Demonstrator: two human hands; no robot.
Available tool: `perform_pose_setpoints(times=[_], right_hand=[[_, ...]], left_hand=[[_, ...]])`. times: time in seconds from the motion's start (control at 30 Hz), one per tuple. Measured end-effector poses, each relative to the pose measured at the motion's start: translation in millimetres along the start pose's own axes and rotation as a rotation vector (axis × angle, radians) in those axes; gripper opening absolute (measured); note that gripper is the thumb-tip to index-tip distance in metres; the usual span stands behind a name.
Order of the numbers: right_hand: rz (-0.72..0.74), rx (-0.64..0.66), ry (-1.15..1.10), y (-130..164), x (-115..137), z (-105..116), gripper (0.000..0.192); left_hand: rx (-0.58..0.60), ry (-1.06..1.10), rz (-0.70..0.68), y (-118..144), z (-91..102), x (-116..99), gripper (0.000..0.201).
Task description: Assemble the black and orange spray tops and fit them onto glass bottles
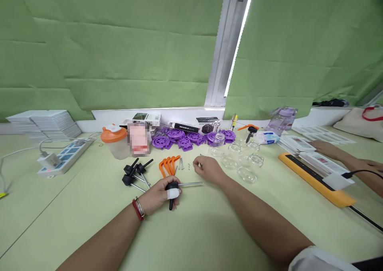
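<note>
Surface: I see a pale yellow-green table (209, 231), smooth and matte, with a faint seam running off to the left.
Room: creased green sheeting (119, 47) hangs behind, split by a white window frame (223, 63) with a bright strip of daylight.
Left hand: my left hand (158, 195) is curled around a black-handled tool (172, 191), fingers wrapped tight on the grip; one finger carries a white wrap, and the wrist a red band with a metal bangle.
Tool: black handle, thin straight metal shaft (191, 183) pointing right, lying low over the table at centre.
Right hand: my right hand (208, 169) rests knuckles up just past the shaft tip, fingertips drawn together; I cannot tell whether they pinch anything.
Small parts: short metal pins (181, 164) lie loose between the hands and the far row.
Orange pieces: curved plastic levers (169, 164), glossy, stacked side by side.
Spare tools: three more black-handled tools (134, 173) lie left of the levers.
Purple parts: round spoked plastic discs (185, 137) in a heap near the wall.
Glass: clear rounded jars (239, 159) clustered to the right.
Left edge: white power strip (64, 155); stacked white tiles (44, 123).
Right edge: another person's forearm (350, 161) beside a long orange bar (314, 179).
</note>
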State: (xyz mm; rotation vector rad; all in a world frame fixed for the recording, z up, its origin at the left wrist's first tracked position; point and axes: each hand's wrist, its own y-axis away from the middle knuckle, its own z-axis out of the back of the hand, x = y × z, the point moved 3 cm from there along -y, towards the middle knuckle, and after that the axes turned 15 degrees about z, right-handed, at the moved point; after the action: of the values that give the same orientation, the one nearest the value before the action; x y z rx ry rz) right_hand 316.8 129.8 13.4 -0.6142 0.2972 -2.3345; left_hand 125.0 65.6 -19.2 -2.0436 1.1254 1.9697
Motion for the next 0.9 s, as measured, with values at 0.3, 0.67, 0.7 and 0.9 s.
perform_pose_setpoints(times=[0.3,0.67,0.7,0.9], right_hand=[[-0.453,-0.313,-1.031,53.8,-5.9,-18.6,0.022],[-0.418,-0.355,-1.09,63.8,-7.4,-33.9,0.025],[-0.41,-0.358,-1.096,64.0,-7.7,-34.1,0.024],[-0.424,-0.342,-1.086,63.6,-11.6,-34.6,0.02]], left_hand=[[-0.052,0.053,-0.043,-0.3,0.8,-2.2,0.029],[-0.062,0.019,0.019,-4.4,1.1,-3.4,0.029],[-0.06,0.013,0.024,-4.3,0.5,-4.1,0.028],[-0.043,-0.015,0.013,-3.9,0.1,-5.2,0.024]])
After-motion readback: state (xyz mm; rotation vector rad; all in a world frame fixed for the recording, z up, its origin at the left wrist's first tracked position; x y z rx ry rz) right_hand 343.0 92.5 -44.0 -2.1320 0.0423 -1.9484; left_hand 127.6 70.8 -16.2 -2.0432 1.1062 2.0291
